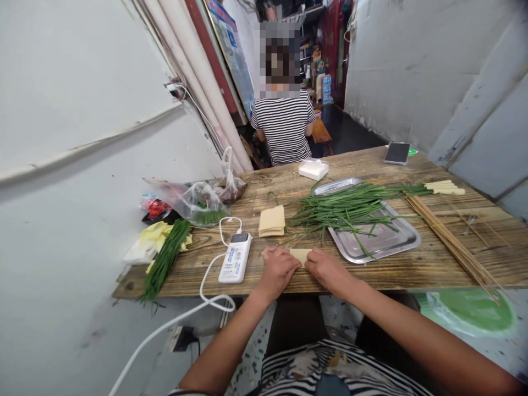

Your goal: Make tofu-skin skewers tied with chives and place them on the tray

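Near the table's front edge, my left hand (281,269) and my right hand (329,268) are closed on a beige tofu sheet (300,254), one at each side. Fingers cover much of it, so whether anything lies inside is hidden. Just beyond my left hand sits a stack of the same square sheets (271,221). Long green chives (346,204) lie in a loose heap across a metal tray (391,247), beyond my right hand. Several pale rolls (444,187) rest at the far right end of the chives.
A white power bank (236,258) with a cable lies left of my hands. Farther left are a chive bundle (167,258) and plastic bags (202,203). Thin wooden skewers (454,242), a phone (397,153) and a white box (313,169) share the table. A person (283,126) sits beyond.
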The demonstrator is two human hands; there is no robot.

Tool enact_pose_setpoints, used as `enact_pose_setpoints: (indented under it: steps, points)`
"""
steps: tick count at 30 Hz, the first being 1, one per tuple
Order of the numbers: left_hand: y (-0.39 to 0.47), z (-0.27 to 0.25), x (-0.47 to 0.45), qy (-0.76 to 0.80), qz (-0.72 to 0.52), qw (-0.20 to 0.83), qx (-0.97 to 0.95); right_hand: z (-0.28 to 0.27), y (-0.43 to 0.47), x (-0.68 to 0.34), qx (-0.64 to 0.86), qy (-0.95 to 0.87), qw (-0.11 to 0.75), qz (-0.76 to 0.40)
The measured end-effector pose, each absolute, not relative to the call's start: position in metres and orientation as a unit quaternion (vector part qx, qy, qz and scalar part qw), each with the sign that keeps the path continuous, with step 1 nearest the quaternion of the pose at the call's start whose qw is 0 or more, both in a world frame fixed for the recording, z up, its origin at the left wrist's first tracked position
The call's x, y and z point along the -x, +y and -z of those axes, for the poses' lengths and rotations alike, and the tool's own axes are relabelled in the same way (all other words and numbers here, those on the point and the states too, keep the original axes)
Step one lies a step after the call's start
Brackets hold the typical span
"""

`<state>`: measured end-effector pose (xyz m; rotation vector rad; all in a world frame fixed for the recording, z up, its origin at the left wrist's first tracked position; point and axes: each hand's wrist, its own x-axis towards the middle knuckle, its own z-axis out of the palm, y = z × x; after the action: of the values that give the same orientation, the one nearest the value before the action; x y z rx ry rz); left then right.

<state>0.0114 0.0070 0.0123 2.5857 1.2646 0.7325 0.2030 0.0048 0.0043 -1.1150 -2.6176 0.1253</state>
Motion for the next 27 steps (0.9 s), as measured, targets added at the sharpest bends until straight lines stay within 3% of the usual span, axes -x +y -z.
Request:
enact_pose_setpoints:
  steps: [8,21,27]
  points:
    - [0.006,-0.003,-0.003,0.382,-0.245,0.005,-0.891,-0.006,0.008,-0.205,0.384,-0.905,0.167,-0.073]
    - [0.016,-0.019,-0.009,0.368,-0.171,0.051,-0.913,-0.001,0.000,-0.202,0.407,-0.893,0.191,-0.003]
    - [0.018,-0.024,-0.009,0.394,-0.180,0.105,-0.895,0.001,0.005,-0.203,0.399,-0.890,0.214,-0.056]
